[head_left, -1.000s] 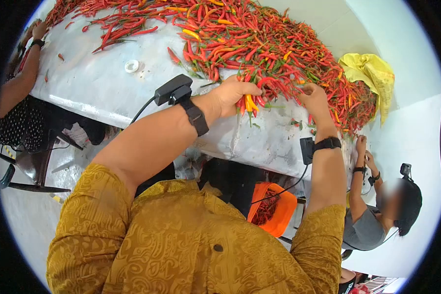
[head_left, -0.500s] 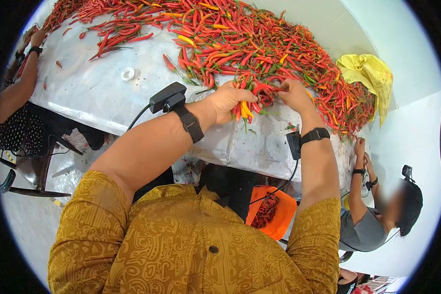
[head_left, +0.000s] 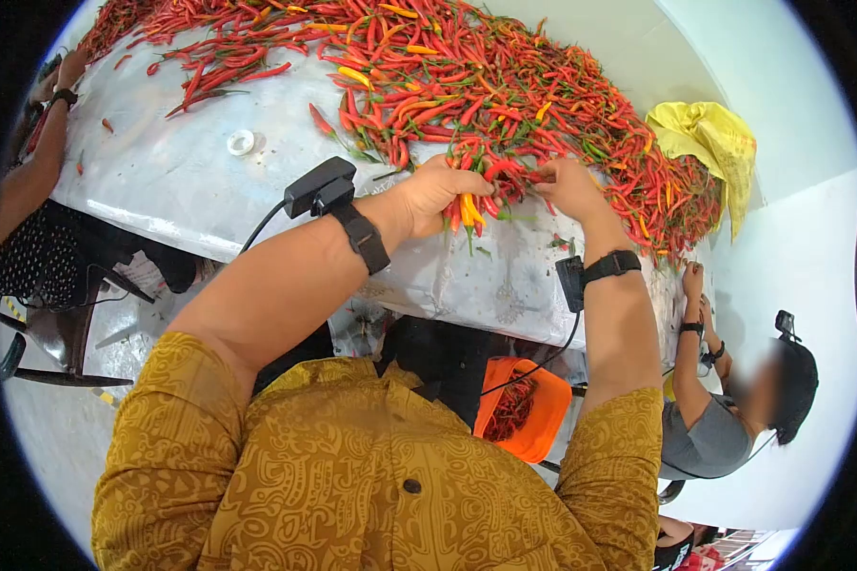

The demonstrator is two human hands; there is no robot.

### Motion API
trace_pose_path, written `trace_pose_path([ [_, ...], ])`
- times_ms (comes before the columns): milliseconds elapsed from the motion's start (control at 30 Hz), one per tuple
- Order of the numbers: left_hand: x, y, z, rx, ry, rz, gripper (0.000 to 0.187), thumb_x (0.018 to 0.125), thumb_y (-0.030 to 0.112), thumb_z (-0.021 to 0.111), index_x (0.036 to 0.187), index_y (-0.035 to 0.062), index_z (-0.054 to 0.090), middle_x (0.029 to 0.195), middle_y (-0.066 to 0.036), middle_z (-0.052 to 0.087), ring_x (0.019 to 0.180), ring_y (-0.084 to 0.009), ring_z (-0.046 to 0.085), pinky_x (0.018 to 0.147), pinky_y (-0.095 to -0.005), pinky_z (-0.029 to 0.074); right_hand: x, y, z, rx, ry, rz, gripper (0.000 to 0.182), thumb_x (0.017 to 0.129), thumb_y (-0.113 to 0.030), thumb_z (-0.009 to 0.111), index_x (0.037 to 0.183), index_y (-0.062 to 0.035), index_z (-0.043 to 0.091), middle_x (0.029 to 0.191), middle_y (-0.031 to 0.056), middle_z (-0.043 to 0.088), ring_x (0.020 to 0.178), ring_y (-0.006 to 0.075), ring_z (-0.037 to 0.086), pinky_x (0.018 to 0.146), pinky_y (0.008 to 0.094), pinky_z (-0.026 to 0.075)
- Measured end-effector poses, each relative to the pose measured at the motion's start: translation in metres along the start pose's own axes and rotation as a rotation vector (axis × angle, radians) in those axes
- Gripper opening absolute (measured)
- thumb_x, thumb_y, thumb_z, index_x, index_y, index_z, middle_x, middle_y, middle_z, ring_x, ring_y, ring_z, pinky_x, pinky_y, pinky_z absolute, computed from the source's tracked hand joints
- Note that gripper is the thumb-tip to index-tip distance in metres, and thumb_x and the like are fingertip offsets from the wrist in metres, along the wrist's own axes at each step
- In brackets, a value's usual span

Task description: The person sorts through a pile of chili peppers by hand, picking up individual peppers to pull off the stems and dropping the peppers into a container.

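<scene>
My left hand [head_left: 434,195] is closed round a small bunch of red and yellow chillies [head_left: 469,211], whose tips hang below the fingers. Just to its right, my right hand [head_left: 571,188] has its thumb and fingers pinched together at the edge of some red chillies; what lies between the fingertips is too small to make out. Both hands are over the near edge of the large chilli heap [head_left: 543,95], above the silvery table cover [head_left: 295,124]. A black device is strapped to each wrist.
A white ring [head_left: 241,143] lies on the table. An orange container [head_left: 535,419] with red chillies is below the table edge. A yellow sack [head_left: 700,133] stands behind the heap. One co-worker [head_left: 709,428] is at the right, another's arm [head_left: 43,162] at the left.
The view has shifted slightly. My left hand still holds the bunch, and my right hand remains beside it with its fingers pinched.
</scene>
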State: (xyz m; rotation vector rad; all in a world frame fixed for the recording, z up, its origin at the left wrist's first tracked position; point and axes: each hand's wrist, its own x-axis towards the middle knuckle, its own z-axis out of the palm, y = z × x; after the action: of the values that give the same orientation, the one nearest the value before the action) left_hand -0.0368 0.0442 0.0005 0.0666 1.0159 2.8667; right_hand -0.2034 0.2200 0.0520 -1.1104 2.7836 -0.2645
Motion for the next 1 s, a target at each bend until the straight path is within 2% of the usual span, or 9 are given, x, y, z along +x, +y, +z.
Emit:
trace_pose_path([
  [67,-0.001,0.001,0.0,0.002,-0.006,0.001,0.021,0.075,-0.001,0.059,0.095,0.0039,0.057,0.084,-0.007,0.063,0.079,-0.0191,0.062,0.075,-0.0321,0.05,-0.004,-0.013,0.0,-0.221,-0.012,-0.055,0.023,0.073,-0.018,0.066,0.088,-0.0018,0.063,0.087,0.0189,0.062,0.085,0.0325,0.06,0.076,0.04,0.046],
  [167,-0.002,0.001,0.001,-0.002,-0.011,0.007,0.021,0.075,-0.001,0.059,0.095,0.004,0.058,0.084,-0.007,0.063,0.079,-0.0189,0.062,0.074,-0.0319,0.049,0.001,-0.015,0.009,-0.301,0.0,-0.093,0.02,0.074,-0.016,0.064,0.088,-0.0013,0.06,0.089,0.0194,0.061,0.089,0.0342,0.058,0.078,0.041,0.046],
  [300,-0.004,0.002,0.002,0.004,-0.015,-0.009,0.021,0.075,-0.001,0.059,0.095,0.0044,0.058,0.083,-0.007,0.062,0.079,-0.019,0.062,0.073,-0.0322,0.049,-0.006,-0.013,0.002,-0.283,-0.052,-0.119,0.025,0.073,-0.014,0.063,0.095,-0.0006,0.058,0.094,0.0209,0.06,0.093,0.0351,0.057,0.079,0.041,0.045],
  [400,-0.005,0.003,0.003,0.016,0.002,-0.024,0.022,0.075,-0.001,0.059,0.096,0.0046,0.058,0.084,-0.007,0.062,0.079,-0.0194,0.061,0.073,-0.0327,0.05,-0.018,0.005,-0.013,-0.069,-0.032,-0.004,0.034,0.072,-0.013,0.062,0.102,0.0008,0.056,0.099,0.0221,0.059,0.096,0.035,0.056,0.081,0.0403,0.045],
  [567,-0.004,0.002,0.005,0.024,0.012,0.0,0.02,0.075,-0.001,0.059,0.094,0.0046,0.057,0.084,-0.007,0.062,0.079,-0.0195,0.061,0.074,-0.033,0.049,-0.031,0.05,-0.036,0.12,0.084,0.09,0.039,0.073,-0.015,0.06,0.107,0.0021,0.056,0.102,0.0207,0.058,0.098,0.0275,0.057,0.08,0.0372,0.044],
  [633,-0.004,0.002,0.005,0.027,0.012,0.005,0.019,0.075,-0.001,0.059,0.094,0.0044,0.057,0.084,-0.007,0.062,0.079,-0.0195,0.061,0.074,-0.0331,0.049,-0.033,0.036,-0.047,0.042,-0.009,0.171,0.038,0.073,-0.016,0.061,0.107,-0.0003,0.057,0.095,0.0191,0.061,0.091,0.0249,0.058,0.075,0.0368,0.044],
  [733,-0.003,0.002,0.003,0.024,0.0,-0.009,0.018,0.075,-0.001,0.059,0.093,0.0039,0.057,0.083,-0.007,0.062,0.079,-0.0194,0.061,0.074,-0.0329,0.049,-0.029,0.029,-0.04,0.063,-0.01,0.209,0.035,0.073,-0.019,0.062,0.105,-0.0031,0.058,0.087,0.0185,0.062,0.082,0.0268,0.06,0.071,0.0376,0.045],
  [800,-0.003,0.003,0.003,0.027,0.001,-0.01,0.018,0.075,-0.001,0.059,0.093,0.0036,0.057,0.084,-0.007,0.062,0.079,-0.0194,0.061,0.074,-0.0326,0.049,-0.022,0.021,-0.022,0.0,0.089,0.122,0.03,0.075,-0.021,0.063,0.1,-0.0045,0.06,0.082,0.0191,0.062,0.078,0.0315,0.06,0.07,0.0389,0.046],
  [1000,-0.002,0.002,0.001,0.014,-0.009,0.006,0.019,0.075,-0.001,0.059,0.093,0.0038,0.058,0.084,-0.007,0.062,0.079,-0.0195,0.061,0.074,-0.0324,0.049,0.003,0.007,0.021,-0.281,0.123,0.051,0.021,0.076,-0.019,0.062,0.09,-0.0025,0.059,0.091,0.0216,0.06,0.087,0.0363,0.058,0.076,0.0444,0.046],
])
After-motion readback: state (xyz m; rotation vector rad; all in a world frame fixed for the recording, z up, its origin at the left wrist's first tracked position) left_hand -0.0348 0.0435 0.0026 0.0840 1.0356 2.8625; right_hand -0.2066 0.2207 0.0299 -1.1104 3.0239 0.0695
